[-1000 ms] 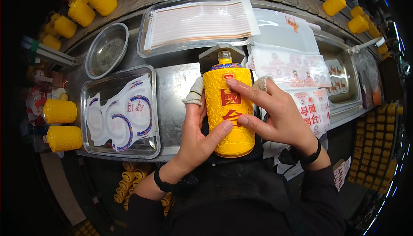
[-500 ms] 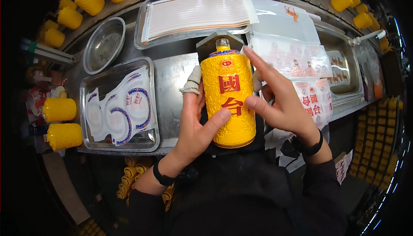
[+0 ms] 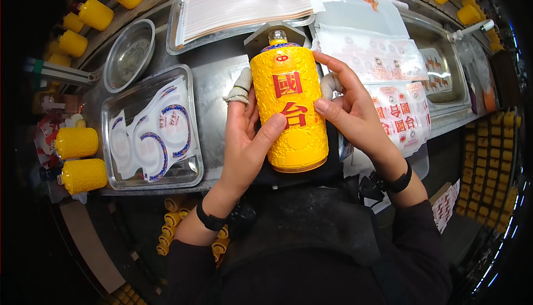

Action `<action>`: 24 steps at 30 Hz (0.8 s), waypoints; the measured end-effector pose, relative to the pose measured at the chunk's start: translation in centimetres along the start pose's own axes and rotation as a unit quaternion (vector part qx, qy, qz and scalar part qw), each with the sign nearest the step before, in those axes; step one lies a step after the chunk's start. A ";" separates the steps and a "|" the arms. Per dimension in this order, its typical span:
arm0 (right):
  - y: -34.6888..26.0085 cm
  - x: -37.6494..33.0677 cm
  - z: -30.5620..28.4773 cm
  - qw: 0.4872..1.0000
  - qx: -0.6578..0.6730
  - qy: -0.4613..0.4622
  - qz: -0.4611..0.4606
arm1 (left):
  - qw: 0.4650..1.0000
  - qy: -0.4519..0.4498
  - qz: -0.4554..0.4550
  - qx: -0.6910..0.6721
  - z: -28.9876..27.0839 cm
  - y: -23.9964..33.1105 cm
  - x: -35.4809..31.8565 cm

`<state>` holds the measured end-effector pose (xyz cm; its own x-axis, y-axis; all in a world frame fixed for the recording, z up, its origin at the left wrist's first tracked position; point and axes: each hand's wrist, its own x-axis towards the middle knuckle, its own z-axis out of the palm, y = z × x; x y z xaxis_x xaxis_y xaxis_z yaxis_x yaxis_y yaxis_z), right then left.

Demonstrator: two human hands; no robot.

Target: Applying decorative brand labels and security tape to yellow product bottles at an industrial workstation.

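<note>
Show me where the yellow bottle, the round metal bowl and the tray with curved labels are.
yellow bottle point(image 3: 288, 110): head view, middle of its front.
round metal bowl point(image 3: 129, 55): head view, its inside.
tray with curved labels point(image 3: 191, 110): head view, right rim.

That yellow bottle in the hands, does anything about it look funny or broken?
Nothing looks broken. The yellow bottle is whole, held between the left hand and right hand. One oddity: the left hand's fingertip wears a white wrap. The bottle's top has no cap.

Both the left hand point(image 3: 244, 138) and right hand point(image 3: 355, 116) clasp a yellow bottle point(image 3: 290, 110) (embossed, red-lettered) upright.
</note>
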<state>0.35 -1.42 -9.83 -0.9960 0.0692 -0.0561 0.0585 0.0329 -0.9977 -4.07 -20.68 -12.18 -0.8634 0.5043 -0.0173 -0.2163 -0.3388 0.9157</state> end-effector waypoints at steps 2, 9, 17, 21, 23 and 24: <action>0.2 0.0 0.0 1.000 0.011 -0.004 -0.010 | 1.000 -0.003 0.002 0.005 -0.1 0.0 0.0; 0.4 0.0 0.1 0.999 0.030 -0.004 -0.020 | 1.000 0.006 -0.002 0.006 0.2 0.1 -0.1; -0.3 -0.4 -0.4 0.999 -0.021 -0.024 0.012 | 1.000 0.009 -0.003 -0.003 0.2 0.2 -0.1; -0.2 -0.4 -0.4 0.999 -0.036 -0.030 0.008 | 1.000 0.008 -0.004 0.000 0.2 0.1 -0.1; -0.1 -0.3 -0.3 0.999 -0.037 -0.024 -0.002 | 1.000 0.007 -0.005 0.001 0.2 0.2 -0.1; -0.1 -0.3 -0.3 0.999 -0.038 -0.019 -0.016 | 1.000 0.008 -0.004 0.001 0.2 0.2 -0.1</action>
<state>0.66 -1.19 -9.73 -0.9992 0.0298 -0.0273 0.0304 0.1104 -0.9934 -3.97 -20.63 -11.94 -0.8688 0.4942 -0.0314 -0.2228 -0.3334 0.9161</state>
